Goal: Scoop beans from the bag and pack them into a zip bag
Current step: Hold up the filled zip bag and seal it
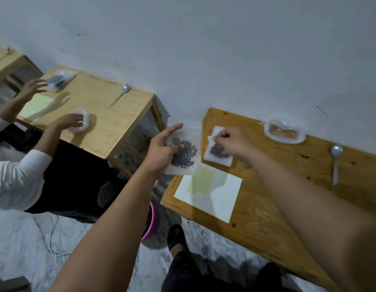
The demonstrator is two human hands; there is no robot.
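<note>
Left hand [163, 147] up at centre frame, and we see it gripping the zip bag [190, 167]: thumb pressed across the front, index finger stretched along the upper edge. Dark beans [184, 154] sit in the lower half of that clear bag, which hangs over the left end of our bench [288, 186]. Right hand [233, 142], just right of it, has its fingers curled down onto a second bag of beans [216, 159] lying on the bench; whether it pinches that bag we cannot tell. Below both bags lies a pale paper sheet [214, 197]. Over to the right, a white spoon [336, 161] lies on the wood, and above it, by the wall, a clear pouch [284, 133] of something light brown. Upper left, another person's hands work at a neighbouring bench [102, 123].
</note>
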